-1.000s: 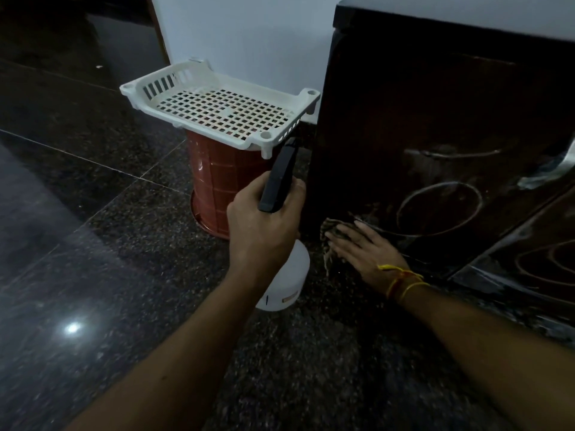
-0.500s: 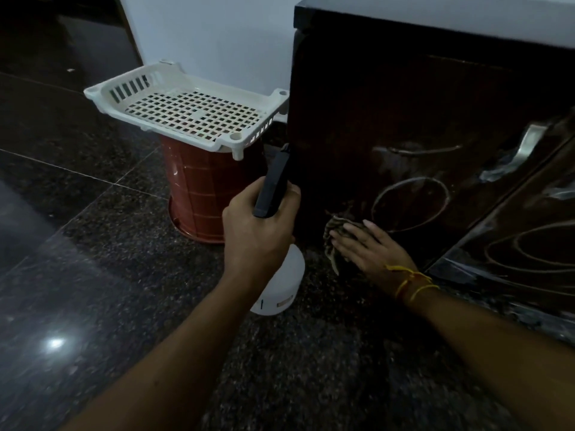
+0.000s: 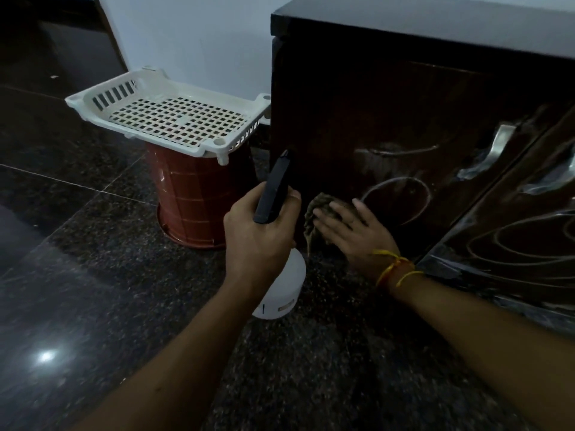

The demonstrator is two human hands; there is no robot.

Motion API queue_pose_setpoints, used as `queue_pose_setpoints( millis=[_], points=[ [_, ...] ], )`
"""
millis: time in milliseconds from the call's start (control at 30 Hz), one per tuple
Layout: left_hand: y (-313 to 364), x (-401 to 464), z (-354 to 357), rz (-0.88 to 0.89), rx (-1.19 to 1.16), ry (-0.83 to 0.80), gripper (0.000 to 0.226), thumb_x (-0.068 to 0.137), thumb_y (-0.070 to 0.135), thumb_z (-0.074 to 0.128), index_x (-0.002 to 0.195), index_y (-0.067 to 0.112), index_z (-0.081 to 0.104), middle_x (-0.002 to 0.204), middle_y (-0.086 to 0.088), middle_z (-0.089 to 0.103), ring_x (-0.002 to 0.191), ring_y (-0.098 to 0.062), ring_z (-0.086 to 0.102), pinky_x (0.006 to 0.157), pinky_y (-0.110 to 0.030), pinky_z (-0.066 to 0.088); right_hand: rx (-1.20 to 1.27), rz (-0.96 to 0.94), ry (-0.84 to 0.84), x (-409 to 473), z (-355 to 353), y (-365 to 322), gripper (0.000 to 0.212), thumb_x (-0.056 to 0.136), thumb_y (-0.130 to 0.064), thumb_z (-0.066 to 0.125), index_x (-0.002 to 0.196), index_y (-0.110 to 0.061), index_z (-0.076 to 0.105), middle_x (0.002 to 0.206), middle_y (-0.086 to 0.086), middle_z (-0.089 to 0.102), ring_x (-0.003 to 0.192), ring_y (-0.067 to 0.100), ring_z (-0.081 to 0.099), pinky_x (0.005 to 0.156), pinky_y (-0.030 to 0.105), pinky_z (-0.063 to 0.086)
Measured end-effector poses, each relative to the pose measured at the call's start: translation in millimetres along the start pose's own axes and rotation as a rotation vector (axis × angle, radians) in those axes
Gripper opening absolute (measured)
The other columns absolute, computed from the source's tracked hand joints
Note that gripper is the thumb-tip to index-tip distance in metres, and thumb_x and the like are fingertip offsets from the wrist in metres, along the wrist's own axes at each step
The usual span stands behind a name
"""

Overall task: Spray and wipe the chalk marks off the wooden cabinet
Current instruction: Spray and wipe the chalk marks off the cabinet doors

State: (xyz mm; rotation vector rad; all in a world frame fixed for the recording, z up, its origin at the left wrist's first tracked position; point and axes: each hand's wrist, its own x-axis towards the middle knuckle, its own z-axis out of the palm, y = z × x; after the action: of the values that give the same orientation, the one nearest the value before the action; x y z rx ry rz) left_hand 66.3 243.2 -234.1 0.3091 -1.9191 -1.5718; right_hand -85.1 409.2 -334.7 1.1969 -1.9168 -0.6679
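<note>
A dark wooden cabinet [image 3: 373, 98] fills the upper right, its door marked with a white chalk oval [image 3: 396, 200] and a chalk stroke above it; more chalk rings [image 3: 529, 244] cover the door to the right. My left hand [image 3: 259, 234] grips a spray bottle with a black trigger head [image 3: 273, 188] and a white body [image 3: 280, 290], held just left of the cabinet's corner. My right hand [image 3: 351, 231] presses a crumpled brownish cloth [image 3: 314, 219] flat against the door's lower left, beside the oval.
A white perforated plastic tray [image 3: 168, 116] rests on an upturned red-brown bucket [image 3: 193, 197] left of the cabinet. Metal door handles [image 3: 494, 150] stick out at the right. The floor is polished dark granite [image 3: 93, 306], with a pale wall behind.
My right hand with the cloth has slid slightly up and right on the door, toward the chalk oval. The view has shifted right; the spray bottle stays held.
</note>
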Motion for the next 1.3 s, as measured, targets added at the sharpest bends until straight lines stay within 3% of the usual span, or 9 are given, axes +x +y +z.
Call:
queue_pose_setpoints(
  millis=[233,367,467,633,733,867,967,1100,1300],
  points=[
    [3,-1,4,0.002,-0.044,-0.006,0.015,0.092,0.031,0.062,0.078,0.025,0.060,0.081,-0.030,0.063,0.050,-0.037,0.055,0.041,-0.032,0.048,0.048,0.445,0.063,2,-16,25,0.056,0.094,-0.014,0.033,0.149,-0.018,0.026,0.155,0.006,0.023,0.140,0.039,0.023,0.115,0.058,0.007],
    [10,-1,10,0.020,-0.118,-0.022,0.019,0.094,0.026,0.062,0.078,0.036,0.063,0.082,-0.032,0.062,0.050,-0.036,0.055,0.045,-0.019,0.047,0.049,0.222,0.005,-19,-9,9,0.047,0.095,-0.018,0.037,0.141,-0.020,0.047,0.147,0.002,0.045,0.133,0.032,0.045,0.111,0.057,0.021],
    [12,-2,12,0.034,-0.125,-0.040,0.020,0.095,0.022,0.061,0.079,0.033,0.062,0.083,-0.034,0.061,0.050,-0.035,0.054,0.045,-0.018,0.047,0.023,0.195,0.050,-18,-11,27,0.049,0.095,-0.017,0.034,0.144,-0.021,0.041,0.149,0.000,0.042,0.136,0.031,0.041,0.113,0.056,0.018],
    [13,-5,15,0.048,-0.112,-0.052,0.019,0.095,0.021,0.060,0.081,0.033,0.062,0.082,-0.033,0.061,0.048,-0.030,0.054,0.046,-0.015,0.046,0.056,0.573,0.124,13,-32,54,0.072,0.086,-0.012,0.043,0.153,-0.015,0.014,0.157,0.009,0.015,0.142,0.039,0.015,0.117,0.058,0.002],
    [14,-5,18,0.045,-0.103,-0.033,0.019,0.094,0.023,0.061,0.081,0.037,0.062,0.081,-0.030,0.063,0.048,-0.029,0.055,0.046,-0.016,0.045,0.119,0.711,0.122,24,-42,37,0.066,0.089,-0.014,0.047,0.150,-0.013,0.024,0.155,0.013,0.026,0.141,0.042,0.023,0.117,0.058,0.009],
    [16,-5,23,0.070,-0.098,-0.036,0.022,0.093,0.024,0.061,0.077,0.039,0.062,0.078,-0.025,0.064,0.048,-0.028,0.055,0.046,-0.015,0.045,0.165,0.420,0.140,27,-39,18,0.053,0.090,-0.026,0.064,0.140,-0.020,0.048,0.146,0.005,0.046,0.133,0.035,0.044,0.109,0.057,0.027],
    [19,-7,28,0.079,-0.107,-0.057,0.017,0.093,0.025,0.061,0.081,0.036,0.062,0.079,-0.028,0.063,0.049,-0.030,0.054,0.046,-0.015,0.046,0.130,0.353,0.156,30,-37,37,0.056,0.093,-0.021,0.051,0.147,-0.021,0.036,0.152,0.002,0.037,0.139,0.032,0.034,0.116,0.053,0.016],
    [18,-8,30,0.073,-0.100,-0.071,0.018,0.095,0.022,0.060,0.080,0.033,0.061,0.081,-0.033,0.061,0.048,-0.031,0.053,0.045,-0.015,0.044,0.155,0.674,0.165,25,-41,56,0.076,0.083,-0.014,0.050,0.152,-0.014,0.018,0.157,0.009,0.019,0.144,0.038,0.016,0.119,0.052,0.000],
    [19,-7,29,0.072,-0.091,-0.062,0.015,0.095,0.022,0.060,0.080,0.022,0.062,0.081,-0.034,0.061,0.048,-0.032,0.053,0.045,-0.017,0.045,0.220,0.904,0.048,14,-42,15,0.061,0.091,-0.019,0.055,0.146,-0.003,0.032,0.150,0.022,0.034,0.137,0.048,0.030,0.114,0.055,0.019]
  ],
)
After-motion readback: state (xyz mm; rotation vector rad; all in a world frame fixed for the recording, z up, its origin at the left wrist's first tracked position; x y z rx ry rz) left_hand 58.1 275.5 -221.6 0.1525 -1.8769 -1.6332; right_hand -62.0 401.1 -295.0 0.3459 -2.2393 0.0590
